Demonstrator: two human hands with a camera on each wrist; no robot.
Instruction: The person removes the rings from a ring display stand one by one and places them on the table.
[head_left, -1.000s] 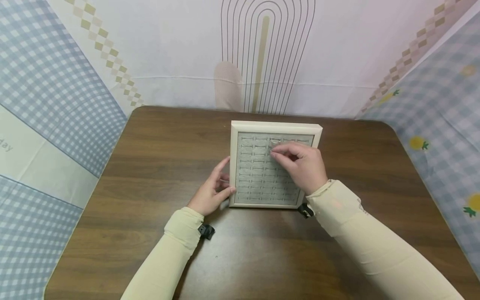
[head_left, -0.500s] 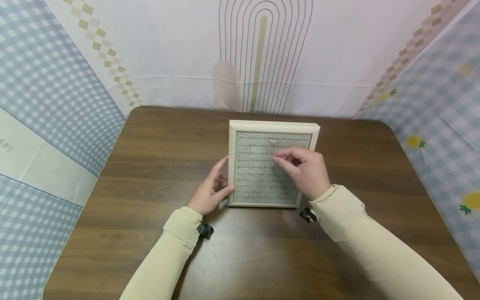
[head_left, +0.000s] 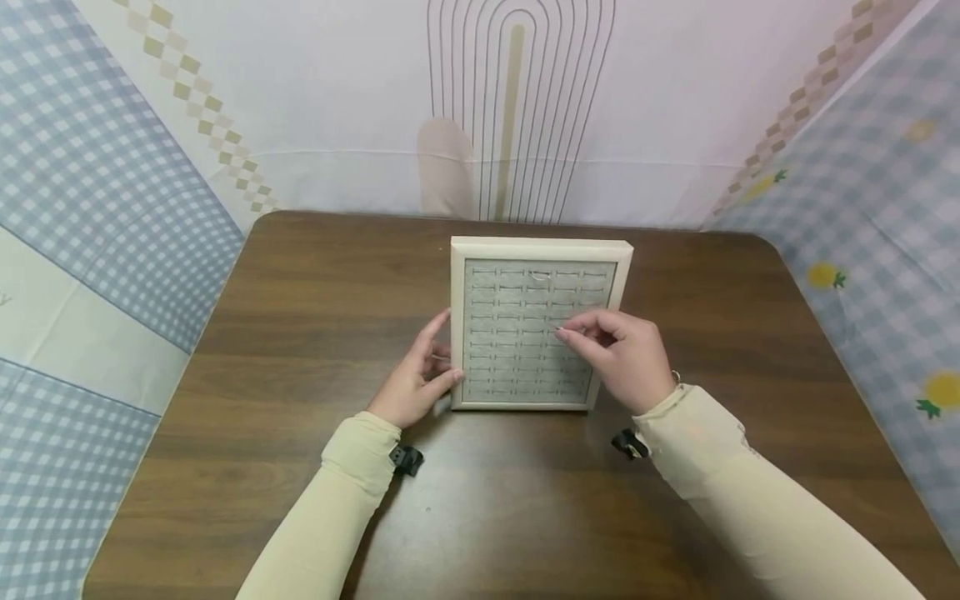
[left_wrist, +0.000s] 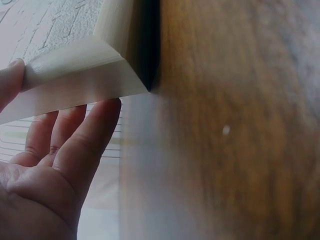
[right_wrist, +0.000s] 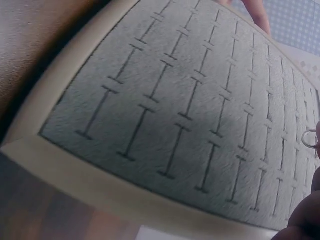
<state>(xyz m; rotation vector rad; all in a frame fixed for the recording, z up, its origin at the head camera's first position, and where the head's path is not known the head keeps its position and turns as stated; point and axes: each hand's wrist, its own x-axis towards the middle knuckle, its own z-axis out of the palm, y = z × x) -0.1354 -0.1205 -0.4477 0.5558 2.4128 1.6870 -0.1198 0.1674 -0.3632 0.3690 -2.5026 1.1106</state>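
A ring display board point(head_left: 522, 406), with a cream frame and grey fabric cut into rows of slots, stands leaning back on the table. My left hand point(head_left: 415, 383) holds its left side, thumb at the front edge and fingers against the outer side and back, as the left wrist view shows. A thin pale loop point(head_left: 540, 277) sits at a middle slot of the top row. Before the board's right half, my right hand point(head_left: 626, 354) pinches a small silver ring point(right_wrist: 308, 139) between thumb and forefinger; the fingertips partly hide the ring.
The brown wooden table point(head_left: 315, 333) has rounded back corners. A white patterned cloth point(head_left: 337, 100) hangs right behind it, with blue checked cloths point(head_left: 97, 125) on both sides. Each wrist wears a small black device point(head_left: 407, 460). A tiny speck point(left_wrist: 226, 130) lies on the tabletop.
My right hand has come down and to the right, away from the loop in the top row, which stays at its slot. The left hand keeps its hold on the frame.
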